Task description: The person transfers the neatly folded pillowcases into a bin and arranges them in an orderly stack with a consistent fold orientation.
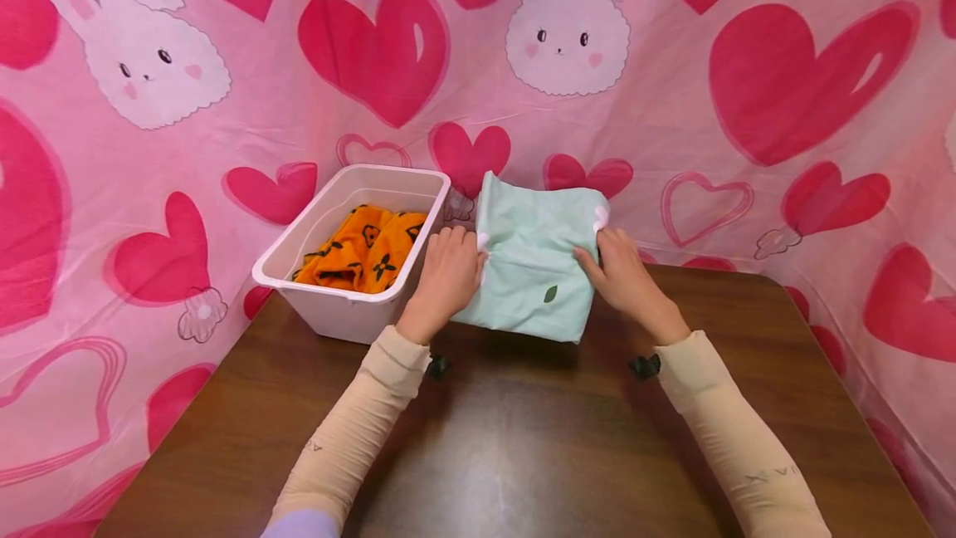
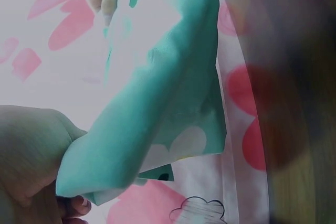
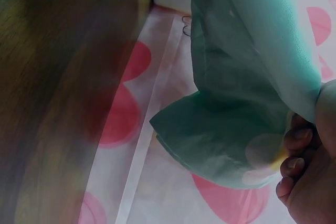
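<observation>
A mint-green cloth (image 1: 534,272) with a dark leaf print and pale flower prints is held up above the table, folded over on itself. My left hand (image 1: 448,276) grips its left edge; in the left wrist view, the left hand (image 2: 34,153) has a rolled fold of the cloth (image 2: 131,108) between thumb and fingers. At the opposite edge, my right hand (image 1: 626,272) pinches the fabric, its thumb on the near face. Curled fingertips of the right hand (image 3: 315,166) show behind the cloth (image 3: 231,119) in the right wrist view. The lower edge hangs loose.
Left of the cloth stands a white plastic tub (image 1: 329,318) on the brown wooden table (image 1: 523,430). Inside lies a crumpled orange cloth (image 1: 373,247) with black motifs. A pink curtain (image 1: 657,106) with hearts and rabbits hangs behind and along both sides.
</observation>
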Available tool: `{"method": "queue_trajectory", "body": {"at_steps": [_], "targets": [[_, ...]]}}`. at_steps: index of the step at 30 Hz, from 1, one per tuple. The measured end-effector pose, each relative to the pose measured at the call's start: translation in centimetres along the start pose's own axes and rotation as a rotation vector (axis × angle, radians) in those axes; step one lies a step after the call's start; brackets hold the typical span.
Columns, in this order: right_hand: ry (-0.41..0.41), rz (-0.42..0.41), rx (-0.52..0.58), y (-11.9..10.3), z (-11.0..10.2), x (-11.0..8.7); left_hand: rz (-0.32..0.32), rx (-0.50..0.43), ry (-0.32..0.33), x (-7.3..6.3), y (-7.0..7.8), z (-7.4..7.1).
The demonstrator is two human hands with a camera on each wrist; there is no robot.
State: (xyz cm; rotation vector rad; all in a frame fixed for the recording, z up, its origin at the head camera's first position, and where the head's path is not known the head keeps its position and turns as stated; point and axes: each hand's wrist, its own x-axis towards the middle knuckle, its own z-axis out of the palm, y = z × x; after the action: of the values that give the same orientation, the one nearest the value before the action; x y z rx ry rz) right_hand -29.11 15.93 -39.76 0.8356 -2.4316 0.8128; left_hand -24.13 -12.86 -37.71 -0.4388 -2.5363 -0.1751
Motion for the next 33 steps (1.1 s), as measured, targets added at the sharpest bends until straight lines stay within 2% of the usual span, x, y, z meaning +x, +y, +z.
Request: {"method": "queue_trajectory", "body": {"at_steps": [13,20,33], "targets": [[0.018,-0.020,0.003,-0.8,0.3,0.6,-0.013,0.001,0.031,0.1,-0.7,-0.4],[0.012,-0.014,0.008,-1.1,0.1,1.0,-0.034,-0.015,0.015,0.2,-1.0,-0.4],[0.036,-0.047,0.024,-1.6,0.1,1.7,-0.046,-0.040,0.056,0.4,-1.3,-1.0]]}}
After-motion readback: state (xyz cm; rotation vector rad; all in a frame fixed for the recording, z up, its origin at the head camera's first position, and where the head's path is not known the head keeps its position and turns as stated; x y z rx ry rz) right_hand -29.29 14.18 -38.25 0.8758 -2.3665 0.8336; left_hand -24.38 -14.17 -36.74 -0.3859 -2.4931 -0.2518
